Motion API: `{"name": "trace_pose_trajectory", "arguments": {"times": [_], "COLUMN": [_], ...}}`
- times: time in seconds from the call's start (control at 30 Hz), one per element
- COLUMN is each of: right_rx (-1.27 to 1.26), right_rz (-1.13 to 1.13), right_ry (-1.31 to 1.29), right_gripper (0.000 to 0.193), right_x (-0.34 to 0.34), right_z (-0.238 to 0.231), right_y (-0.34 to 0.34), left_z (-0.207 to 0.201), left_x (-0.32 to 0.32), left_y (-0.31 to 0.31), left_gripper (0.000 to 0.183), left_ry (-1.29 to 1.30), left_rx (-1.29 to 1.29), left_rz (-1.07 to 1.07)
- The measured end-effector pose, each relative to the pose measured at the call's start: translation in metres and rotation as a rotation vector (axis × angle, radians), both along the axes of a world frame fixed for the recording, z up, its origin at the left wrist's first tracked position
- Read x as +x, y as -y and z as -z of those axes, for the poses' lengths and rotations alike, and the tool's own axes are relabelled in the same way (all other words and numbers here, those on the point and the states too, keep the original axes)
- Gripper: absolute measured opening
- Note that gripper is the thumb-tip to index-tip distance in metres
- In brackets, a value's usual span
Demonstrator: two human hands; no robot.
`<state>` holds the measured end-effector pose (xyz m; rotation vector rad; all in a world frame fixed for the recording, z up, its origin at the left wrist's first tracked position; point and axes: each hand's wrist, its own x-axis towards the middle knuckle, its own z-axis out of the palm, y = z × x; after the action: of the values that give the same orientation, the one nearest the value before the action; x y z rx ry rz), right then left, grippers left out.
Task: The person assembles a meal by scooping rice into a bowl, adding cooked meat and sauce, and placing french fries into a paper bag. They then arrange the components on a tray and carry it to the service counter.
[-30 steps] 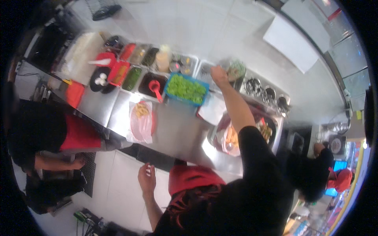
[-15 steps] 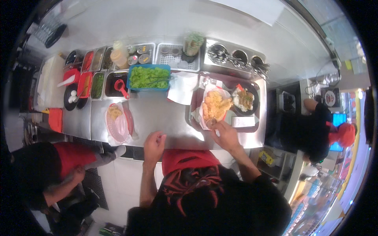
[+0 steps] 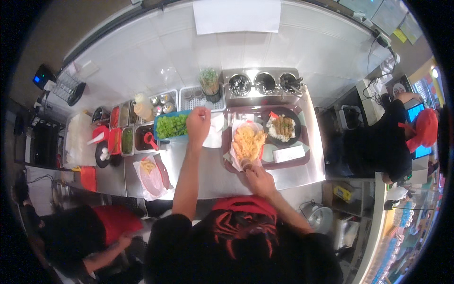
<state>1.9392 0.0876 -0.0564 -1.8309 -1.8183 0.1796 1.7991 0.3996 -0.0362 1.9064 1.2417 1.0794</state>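
My right hand (image 3: 261, 181) pinches a small sauce cup (image 3: 246, 164) at the near end of a paper-lined basket. In that basket lies golden fried food (image 3: 249, 142). The basket rests on a dark red tray (image 3: 302, 163), along with a black bowl (image 3: 297, 138) of rice and topped meat (image 3: 284, 127) and a white slip of paper (image 3: 289, 154). Over the right end of a blue container of lettuce (image 3: 171, 127), my left hand (image 3: 198, 125) is raised with its fingers curled together; whatever they may hold is hidden. White paper (image 3: 215, 138) lies beside it.
A lined basket of fries (image 3: 150, 173) stands left on the steel counter (image 3: 208, 182). Behind are sauce trays with a red ladle (image 3: 150, 140), squeeze bottles (image 3: 143, 110), a container of greens (image 3: 209, 85) and cutlery holders (image 3: 265, 83). Co-workers stand at left (image 3: 109, 225) and right (image 3: 373, 142).
My left hand has moved up and forward from the counter's front edge to the lettuce. My right hand stays at the fried food with the sauce cup. The view has shifted.
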Motion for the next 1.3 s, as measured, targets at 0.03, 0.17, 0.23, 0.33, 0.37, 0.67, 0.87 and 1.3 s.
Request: {"name": "trace_pose_trajectory", "arguments": {"times": [0.03, 0.17, 0.23, 0.33, 0.37, 0.67, 0.87, 1.3], "right_rx": [-0.025, -0.102, -0.01, 0.014, 0.024, 0.01, 0.139, 0.246], "right_rz": [0.016, 0.082, 0.079, 0.177, 0.2, 0.297, 0.786, 1.169], "right_ry": [-0.012, -0.087, -0.137, -0.116, -0.118, -0.353, -0.66, 0.015], "right_gripper": [0.028, 0.041, 0.039, 0.037, 0.037, 0.032, 0.02, 0.048], "right_x": [0.0, -0.001, -0.002, 0.002, 0.001, 0.013, 0.049, 0.172], "right_z": [0.005, 0.02, 0.013, 0.023, 0.021, -0.019, 0.0, 0.071], "right_y": [0.005, 0.013, 0.009, 0.009, 0.012, 0.023, 0.048, 0.065], "left_z": [0.007, 0.034, 0.031, 0.004, 0.002, -0.124, -0.109, 0.016], "left_x": [0.011, 0.049, 0.052, 0.067, 0.068, 0.057, 0.025, 0.04], "left_y": [-0.026, -0.095, -0.105, -0.097, -0.096, -0.067, 0.018, 0.063], "left_gripper": [0.026, 0.037, 0.041, 0.042, 0.04, 0.027, 0.03, 0.032], "left_ry": [-0.043, -0.16, -0.164, -0.11, -0.096, 0.161, -0.113, -0.324], "left_rx": [0.055, 0.119, 0.089, 0.068, 0.145, 0.581, 0.282, 0.024], "left_rz": [-0.045, -0.141, -0.157, -0.146, -0.148, -0.281, 0.04, 0.049]}}
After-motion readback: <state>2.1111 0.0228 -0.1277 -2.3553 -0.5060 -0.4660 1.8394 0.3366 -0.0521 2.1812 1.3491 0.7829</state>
